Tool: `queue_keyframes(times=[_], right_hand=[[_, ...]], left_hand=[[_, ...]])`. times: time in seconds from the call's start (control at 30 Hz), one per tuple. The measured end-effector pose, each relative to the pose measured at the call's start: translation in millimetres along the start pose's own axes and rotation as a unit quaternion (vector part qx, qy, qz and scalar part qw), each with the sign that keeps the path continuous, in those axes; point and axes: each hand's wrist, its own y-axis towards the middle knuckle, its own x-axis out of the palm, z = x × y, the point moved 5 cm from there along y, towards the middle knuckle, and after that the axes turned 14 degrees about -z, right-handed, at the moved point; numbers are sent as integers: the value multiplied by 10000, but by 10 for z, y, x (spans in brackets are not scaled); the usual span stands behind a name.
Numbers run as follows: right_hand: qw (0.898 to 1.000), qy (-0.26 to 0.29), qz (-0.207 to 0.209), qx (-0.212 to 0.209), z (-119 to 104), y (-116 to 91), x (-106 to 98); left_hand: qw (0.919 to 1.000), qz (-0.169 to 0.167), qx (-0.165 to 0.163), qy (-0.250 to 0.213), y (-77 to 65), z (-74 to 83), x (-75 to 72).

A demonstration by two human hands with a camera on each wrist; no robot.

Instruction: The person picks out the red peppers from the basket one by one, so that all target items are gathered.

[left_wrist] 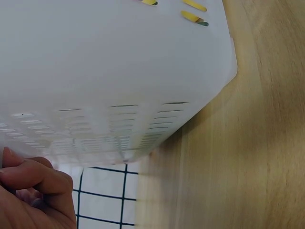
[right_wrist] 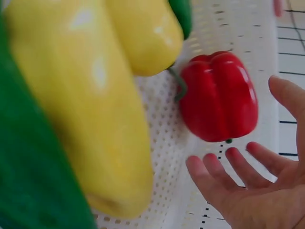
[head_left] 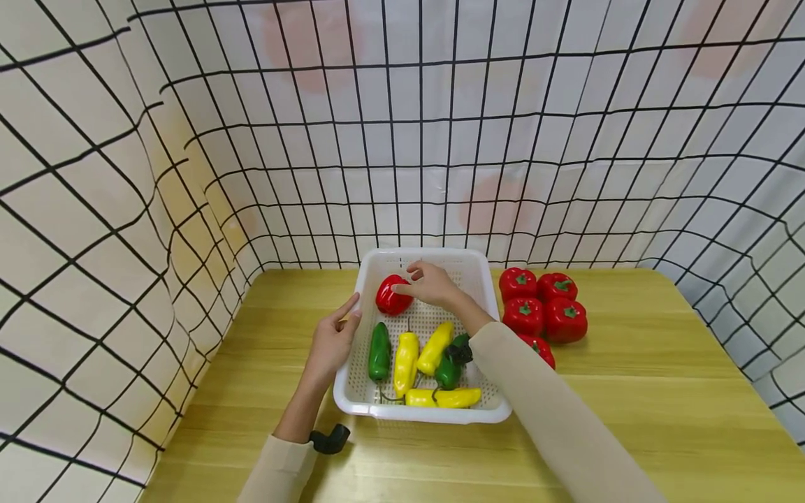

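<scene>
A white plastic basket [head_left: 428, 413] with a perforated floor stands on the table. My left hand [head_left: 335, 341] grips its left rim; in the left wrist view those fingers [left_wrist: 43, 181] curl at the edge. Inside, towards the back left, lies a red bell pepper [head_left: 393, 296]. My right hand [head_left: 434, 285] reaches over the basket beside this pepper, fingers spread and holding nothing. In the right wrist view, the fingertips [right_wrist: 194, 164] are just short of the red bell pepper [right_wrist: 219, 98]. Nearer the front lie yellow peppers [head_left: 406, 363] and green peppers [head_left: 379, 353].
Several red bell peppers [head_left: 525, 316] are grouped on the wooden table [head_left: 660, 391] right of the basket, one partly hidden by my right sleeve [head_left: 547, 405]. A black wire grid [head_left: 421, 168] surrounds the back and sides of the table.
</scene>
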Motion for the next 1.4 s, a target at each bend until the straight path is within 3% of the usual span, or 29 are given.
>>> queue_keyframes(times=[0.3,0.8,1.1,1.4], right_hand=[[9990,-266,-336,110,58,3,132],[9986,-449,-251,-121,-12,-22,145],[9990,-249,-219,-297,-24,-33,131],[9983,-303,-299,-403,-82,-67,96]], left_hand=[[10000,22,20,45,1,8,7],[9999,42,94,56,-1,18,-4],[9999,3,134,18,2,18,13],[10000,32,1,91,-7,14,6]])
